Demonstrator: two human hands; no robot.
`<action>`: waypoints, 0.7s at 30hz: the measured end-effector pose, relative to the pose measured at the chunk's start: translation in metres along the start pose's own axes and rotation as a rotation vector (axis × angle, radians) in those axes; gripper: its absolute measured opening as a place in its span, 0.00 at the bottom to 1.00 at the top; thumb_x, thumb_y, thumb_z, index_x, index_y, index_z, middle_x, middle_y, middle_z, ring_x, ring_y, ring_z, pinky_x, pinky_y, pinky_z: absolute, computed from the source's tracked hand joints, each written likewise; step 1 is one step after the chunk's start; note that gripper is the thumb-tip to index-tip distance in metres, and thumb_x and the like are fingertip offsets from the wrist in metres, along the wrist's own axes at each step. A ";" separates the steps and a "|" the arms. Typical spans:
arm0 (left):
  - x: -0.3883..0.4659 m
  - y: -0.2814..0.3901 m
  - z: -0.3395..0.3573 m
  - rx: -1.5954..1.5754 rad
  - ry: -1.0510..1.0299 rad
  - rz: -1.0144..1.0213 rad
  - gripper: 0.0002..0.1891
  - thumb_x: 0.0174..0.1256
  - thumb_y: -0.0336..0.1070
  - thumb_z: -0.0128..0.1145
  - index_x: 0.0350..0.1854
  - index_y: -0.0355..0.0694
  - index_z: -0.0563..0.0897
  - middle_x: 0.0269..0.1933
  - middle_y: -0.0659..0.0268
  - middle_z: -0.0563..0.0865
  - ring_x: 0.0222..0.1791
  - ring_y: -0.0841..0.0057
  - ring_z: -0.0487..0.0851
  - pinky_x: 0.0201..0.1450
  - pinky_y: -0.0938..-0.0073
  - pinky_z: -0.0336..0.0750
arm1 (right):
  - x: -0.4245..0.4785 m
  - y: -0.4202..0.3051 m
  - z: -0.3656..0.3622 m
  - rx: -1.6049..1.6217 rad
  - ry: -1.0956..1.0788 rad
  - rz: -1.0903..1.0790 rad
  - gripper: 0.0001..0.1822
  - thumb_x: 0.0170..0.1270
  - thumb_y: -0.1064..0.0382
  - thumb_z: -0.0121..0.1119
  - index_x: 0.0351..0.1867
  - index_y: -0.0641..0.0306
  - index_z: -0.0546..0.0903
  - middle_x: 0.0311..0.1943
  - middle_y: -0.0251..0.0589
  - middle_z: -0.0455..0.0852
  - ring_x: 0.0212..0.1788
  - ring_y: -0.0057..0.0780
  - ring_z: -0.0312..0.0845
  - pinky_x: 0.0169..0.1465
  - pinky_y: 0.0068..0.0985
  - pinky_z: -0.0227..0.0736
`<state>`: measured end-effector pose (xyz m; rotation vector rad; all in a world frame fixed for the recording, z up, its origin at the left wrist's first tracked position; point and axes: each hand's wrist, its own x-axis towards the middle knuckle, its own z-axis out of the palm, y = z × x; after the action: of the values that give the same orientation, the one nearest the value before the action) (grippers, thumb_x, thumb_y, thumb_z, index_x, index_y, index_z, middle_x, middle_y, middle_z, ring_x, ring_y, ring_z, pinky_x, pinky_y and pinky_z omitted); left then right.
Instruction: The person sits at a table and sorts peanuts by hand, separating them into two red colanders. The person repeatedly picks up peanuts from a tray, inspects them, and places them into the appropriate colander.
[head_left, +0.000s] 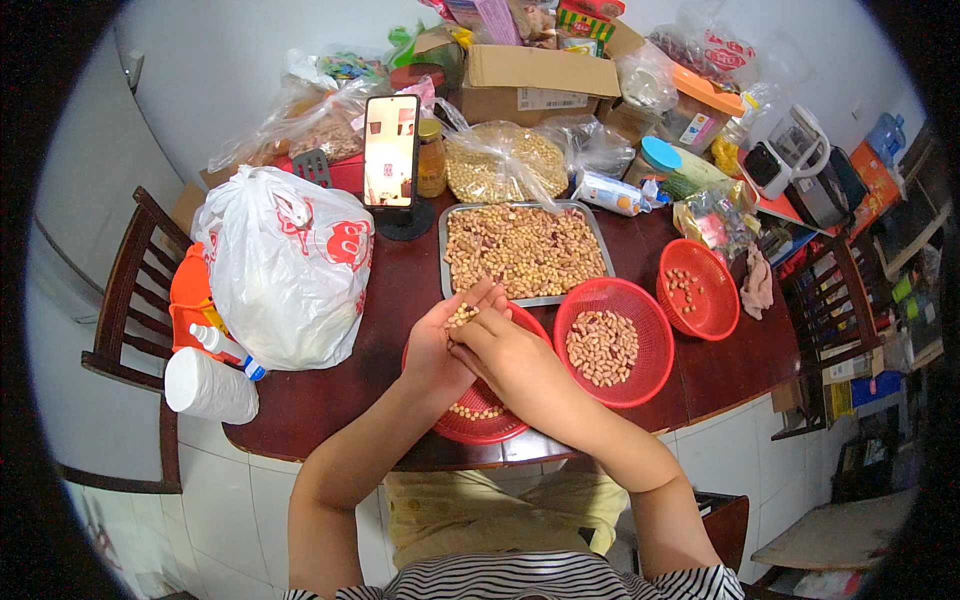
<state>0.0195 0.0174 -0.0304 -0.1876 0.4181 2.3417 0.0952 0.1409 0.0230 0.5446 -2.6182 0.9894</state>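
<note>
My left hand (437, 346) is cupped palm up, holding a handful of yellow beans (462, 315) with a few dark red ones among them. Over that palm lies my right hand (501, 351), fingertips at the beans; what is between its fingers is hidden. Both hands are above a red plastic basket (517, 431) with yellow beans (478, 412) on its bottom, partly covered by my hands. Just beyond is a metal tray (610, 259) of mixed peanuts and yellow beans (525, 247). To the right, another red basket (654, 319) contains shelled peanuts (602, 348).
A smaller red basket (716, 304) at right holds some round brown pieces. A stuffed white plastic bag (292, 277) and a paper roll (211, 386) stand at left. Behind are a phone on a stand (390, 154), a jar (431, 161), a bag of yellow beans (506, 161) and a cardboard box (540, 75).
</note>
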 end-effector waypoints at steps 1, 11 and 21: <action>-0.001 -0.001 0.002 -0.002 0.008 -0.006 0.22 0.87 0.40 0.34 0.66 0.36 0.78 0.62 0.56 0.85 0.62 0.64 0.85 0.77 0.61 0.71 | -0.001 0.001 0.001 -0.013 -0.001 0.005 0.09 0.71 0.66 0.64 0.49 0.64 0.82 0.45 0.51 0.83 0.49 0.53 0.83 0.51 0.41 0.80; 0.000 -0.004 -0.005 0.053 -0.066 -0.064 0.19 0.86 0.39 0.39 0.65 0.35 0.78 0.56 0.59 0.86 0.60 0.66 0.83 0.72 0.63 0.75 | -0.006 -0.001 -0.001 -0.142 0.018 0.068 0.10 0.71 0.66 0.63 0.49 0.66 0.78 0.45 0.55 0.83 0.47 0.56 0.85 0.47 0.44 0.80; 0.002 0.000 -0.003 -0.023 -0.045 -0.028 0.15 0.85 0.35 0.45 0.61 0.33 0.79 0.55 0.58 0.86 0.59 0.67 0.82 0.70 0.62 0.75 | -0.014 -0.001 -0.040 0.010 0.130 0.041 0.08 0.74 0.66 0.60 0.48 0.67 0.80 0.42 0.56 0.85 0.45 0.56 0.85 0.49 0.45 0.81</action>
<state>0.0182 0.0182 -0.0338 -0.1503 0.3640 2.3196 0.1129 0.1705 0.0468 0.4156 -2.5200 1.0154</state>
